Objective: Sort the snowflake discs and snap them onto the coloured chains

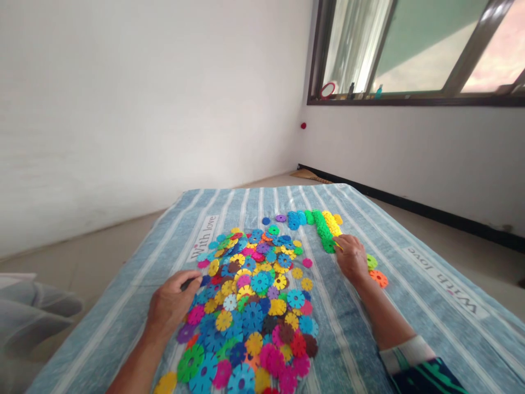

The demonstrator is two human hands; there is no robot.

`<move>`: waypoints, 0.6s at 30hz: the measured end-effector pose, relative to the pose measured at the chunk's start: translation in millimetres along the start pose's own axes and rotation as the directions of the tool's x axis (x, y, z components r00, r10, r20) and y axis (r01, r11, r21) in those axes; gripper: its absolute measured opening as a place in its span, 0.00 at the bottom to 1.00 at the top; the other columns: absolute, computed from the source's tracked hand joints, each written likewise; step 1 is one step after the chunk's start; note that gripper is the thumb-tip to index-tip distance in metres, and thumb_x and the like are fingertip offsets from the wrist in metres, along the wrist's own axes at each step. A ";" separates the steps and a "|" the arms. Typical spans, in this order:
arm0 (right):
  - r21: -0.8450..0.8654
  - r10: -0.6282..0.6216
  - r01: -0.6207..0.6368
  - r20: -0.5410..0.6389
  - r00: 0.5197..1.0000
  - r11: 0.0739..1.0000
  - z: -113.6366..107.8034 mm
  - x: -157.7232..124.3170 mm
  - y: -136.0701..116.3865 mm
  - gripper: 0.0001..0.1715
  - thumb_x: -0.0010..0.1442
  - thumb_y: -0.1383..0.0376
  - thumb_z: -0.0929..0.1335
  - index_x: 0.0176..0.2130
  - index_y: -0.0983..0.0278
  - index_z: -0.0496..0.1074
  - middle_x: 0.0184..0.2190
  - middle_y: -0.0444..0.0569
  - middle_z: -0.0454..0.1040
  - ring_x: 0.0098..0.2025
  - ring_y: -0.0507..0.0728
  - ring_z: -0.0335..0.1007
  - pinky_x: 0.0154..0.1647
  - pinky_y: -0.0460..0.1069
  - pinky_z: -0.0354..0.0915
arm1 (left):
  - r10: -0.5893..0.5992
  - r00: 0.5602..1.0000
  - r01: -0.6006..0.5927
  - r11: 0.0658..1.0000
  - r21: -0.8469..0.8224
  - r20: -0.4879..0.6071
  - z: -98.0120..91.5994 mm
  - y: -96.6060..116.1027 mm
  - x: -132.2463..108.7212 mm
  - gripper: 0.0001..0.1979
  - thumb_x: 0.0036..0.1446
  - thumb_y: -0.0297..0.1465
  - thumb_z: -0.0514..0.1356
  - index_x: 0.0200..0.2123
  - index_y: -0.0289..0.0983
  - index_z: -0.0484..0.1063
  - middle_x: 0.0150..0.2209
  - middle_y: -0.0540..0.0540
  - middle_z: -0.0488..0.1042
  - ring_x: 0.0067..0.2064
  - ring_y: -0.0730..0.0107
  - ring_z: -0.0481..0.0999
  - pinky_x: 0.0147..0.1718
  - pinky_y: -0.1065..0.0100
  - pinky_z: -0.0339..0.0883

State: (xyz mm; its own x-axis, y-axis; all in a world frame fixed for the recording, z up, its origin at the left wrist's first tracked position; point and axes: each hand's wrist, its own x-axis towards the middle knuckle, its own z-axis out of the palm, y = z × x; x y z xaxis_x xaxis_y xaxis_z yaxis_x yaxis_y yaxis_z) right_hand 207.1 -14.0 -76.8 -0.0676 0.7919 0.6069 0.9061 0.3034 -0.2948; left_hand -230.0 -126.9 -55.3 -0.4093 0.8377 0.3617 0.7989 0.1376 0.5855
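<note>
A large loose pile of notched plastic discs (252, 317) in many colours covers the middle of the cloth. At its left edge my left hand (174, 298) is closed, thumb and fingers pinching what looks like a dark disc (187, 284). My right hand (351, 257) pinches a yellow disc (338, 244) at the near end of a row of overlapping yellow discs (331, 223). Beside that row lies a longer row of green discs (324, 232). Further left are short stacks of blue discs (293, 220) and a single purple disc (281, 218).
A striped blue cloth (135, 328) covers the table. Near my right wrist lie an orange disc (378, 278) and a lime-green disc (371, 261). Grey translucent material (36, 312) is at the left. A window (410, 49) and white walls stand beyond.
</note>
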 end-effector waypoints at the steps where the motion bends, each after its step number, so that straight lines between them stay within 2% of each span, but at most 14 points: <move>1: -0.012 -0.005 0.004 -0.008 1.000 1.000 -0.3 -1.0 -1.3 0.15 0.59 0.71 0.64 0.42 0.63 0.78 0.42 0.54 0.75 0.45 0.61 0.65 0.45 0.54 0.60 | 0.004 1.000 -0.004 1.000 0.005 0.000 0.5 -0.7 -0.3 0.15 0.45 0.43 0.55 0.29 0.43 0.78 0.34 0.49 0.82 0.37 0.59 0.80 0.41 0.64 0.73; 4: -0.030 -0.020 0.019 -0.043 0.999 0.999 -2.5 -3.2 -8.1 0.14 0.59 0.71 0.64 0.40 0.64 0.78 0.41 0.54 0.75 0.44 0.61 0.66 0.44 0.54 0.59 | 0.015 1.000 -0.015 1.000 0.018 0.003 0.9 -1.5 -1.1 0.15 0.46 0.43 0.55 0.29 0.43 0.78 0.34 0.49 0.82 0.37 0.60 0.80 0.41 0.65 0.73; 7: 0.062 -0.105 0.108 -0.050 0.993 0.992 -8.2 -5.7 -23.4 0.12 0.61 0.68 0.64 0.36 0.64 0.77 0.36 0.53 0.76 0.41 0.59 0.68 0.43 0.51 0.60 | 0.013 1.000 -0.014 1.000 0.027 0.006 -0.4 -1.1 -1.9 0.14 0.47 0.42 0.55 0.29 0.43 0.78 0.35 0.48 0.82 0.37 0.60 0.80 0.41 0.66 0.73; 10: 0.250 -0.255 0.225 0.095 0.962 0.942 -20.0 -8.9 -50.0 0.14 0.63 0.62 0.64 0.32 0.63 0.77 0.29 0.50 0.76 0.35 0.55 0.70 0.38 0.47 0.60 | 0.017 1.000 -0.017 0.999 0.033 0.010 -1.6 -0.1 -1.9 0.15 0.47 0.42 0.55 0.30 0.42 0.78 0.36 0.48 0.82 0.38 0.60 0.80 0.42 0.65 0.72; 12: 0.350 -0.334 0.230 0.273 0.902 0.908 -30.0 -11.0 -71.1 0.13 0.62 0.60 0.66 0.31 0.63 0.77 0.26 0.47 0.75 0.30 0.52 0.69 0.32 0.45 0.58 | 0.027 1.000 -0.027 0.999 0.031 0.007 -1.9 0.6 -1.4 0.15 0.47 0.42 0.55 0.30 0.42 0.78 0.36 0.48 0.82 0.38 0.60 0.80 0.42 0.65 0.73; 15: 0.392 -0.408 0.211 0.533 0.741 0.895 -42.4 -13.7 -98.8 0.13 0.60 0.57 0.68 0.32 0.62 0.78 0.22 0.43 0.74 0.25 0.50 0.67 0.26 0.44 0.52 | 0.043 0.999 -0.042 0.999 0.018 -0.014 -1.7 1.1 -0.6 0.14 0.46 0.42 0.55 0.29 0.43 0.78 0.34 0.48 0.82 0.36 0.60 0.80 0.40 0.66 0.73; 16: 0.387 -0.416 0.211 0.588 0.694 0.898 -44.9 -14.3 -105.4 0.12 0.59 0.56 0.69 0.34 0.61 0.79 0.23 0.43 0.75 0.26 0.50 0.68 0.25 0.44 0.51 | 0.046 0.999 -0.046 0.999 0.013 -0.020 -1.5 1.0 -0.3 0.14 0.46 0.42 0.55 0.28 0.43 0.78 0.34 0.49 0.82 0.36 0.60 0.80 0.39 0.66 0.74; 18: 0.351 -0.406 0.218 0.661 0.631 0.911 -47.4 -15.0 -113.7 0.16 0.55 0.52 0.71 0.40 0.59 0.79 0.25 0.43 0.77 0.28 0.52 0.70 0.26 0.44 0.51 | 0.048 0.998 -0.048 0.999 0.009 -0.026 -1.2 0.4 0.0 0.14 0.46 0.42 0.55 0.28 0.43 0.78 0.33 0.49 0.82 0.35 0.61 0.80 0.38 0.66 0.74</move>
State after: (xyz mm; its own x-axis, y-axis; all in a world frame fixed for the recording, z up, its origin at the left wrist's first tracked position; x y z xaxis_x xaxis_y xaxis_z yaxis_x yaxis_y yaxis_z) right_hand 124.9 -85.5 -17.4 -0.6866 0.7269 0.0151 0.6637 0.6352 -0.3950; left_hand -230.3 -127.5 -54.2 -0.3816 0.8292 0.4085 0.8215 0.1017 0.5611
